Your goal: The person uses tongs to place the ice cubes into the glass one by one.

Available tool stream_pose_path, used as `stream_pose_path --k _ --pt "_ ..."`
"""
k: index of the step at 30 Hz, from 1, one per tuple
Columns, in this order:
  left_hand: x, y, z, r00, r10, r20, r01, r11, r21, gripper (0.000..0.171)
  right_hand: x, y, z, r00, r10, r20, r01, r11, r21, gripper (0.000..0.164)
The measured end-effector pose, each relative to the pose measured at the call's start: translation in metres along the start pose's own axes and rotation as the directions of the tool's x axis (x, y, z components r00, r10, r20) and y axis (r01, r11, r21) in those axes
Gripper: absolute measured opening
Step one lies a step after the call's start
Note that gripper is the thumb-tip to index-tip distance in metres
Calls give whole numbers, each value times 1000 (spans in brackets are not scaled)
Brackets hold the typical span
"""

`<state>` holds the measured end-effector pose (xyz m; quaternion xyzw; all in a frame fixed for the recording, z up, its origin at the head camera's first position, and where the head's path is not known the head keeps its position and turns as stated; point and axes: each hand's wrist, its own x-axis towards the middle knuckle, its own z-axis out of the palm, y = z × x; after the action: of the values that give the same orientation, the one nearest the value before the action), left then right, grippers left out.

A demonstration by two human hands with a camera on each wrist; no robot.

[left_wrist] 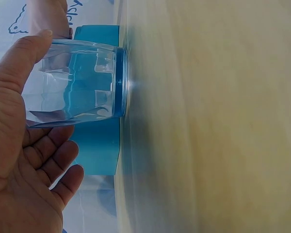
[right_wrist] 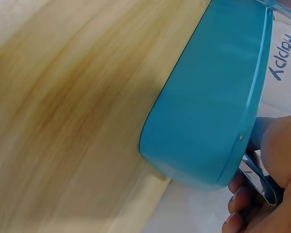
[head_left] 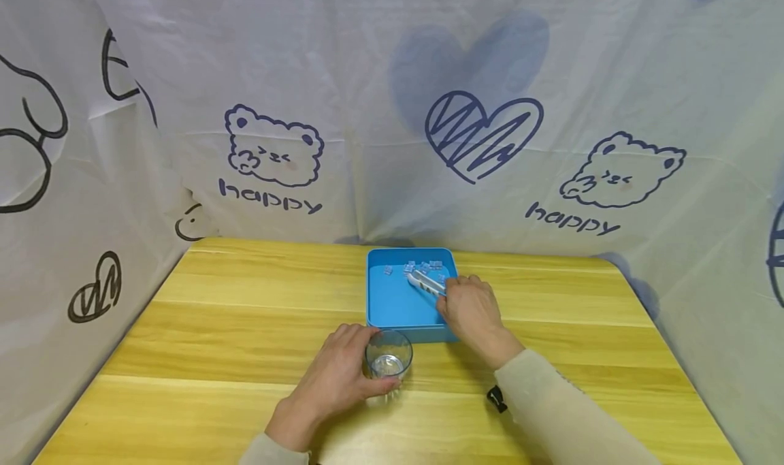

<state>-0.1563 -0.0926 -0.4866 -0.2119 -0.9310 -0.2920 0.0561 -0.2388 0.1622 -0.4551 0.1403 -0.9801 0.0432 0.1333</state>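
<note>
My left hand holds a clear drinking glass upright on the table, thumb on one side and fingers on the other. The glass stands just in front of a shallow blue box. Over the box's right side, my right hand grips a pair of silvery metal tongs. The tips of the tongs reach down among several small clear cubes at the back of the box. Whether a cube sits between those tips cannot be made out. In the right wrist view, the box wall hides most of the tongs.
A small black object lies on the wooden table beside the right sleeve. White cloth printed with bears and hearts hangs behind the table and along both sides.
</note>
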Motion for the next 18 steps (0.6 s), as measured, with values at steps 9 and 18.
stream_pose_path --k 9,18 --pt "1 0 0 1000 -7 10 7 1000 4 82 -2 2 -1 999 -22 -35 22 1000 14 28" --pt "2 -1 1 1000 -12 13 12 1000 3 80 -4 4 -2 999 -23 -49 24 1000 14 27"
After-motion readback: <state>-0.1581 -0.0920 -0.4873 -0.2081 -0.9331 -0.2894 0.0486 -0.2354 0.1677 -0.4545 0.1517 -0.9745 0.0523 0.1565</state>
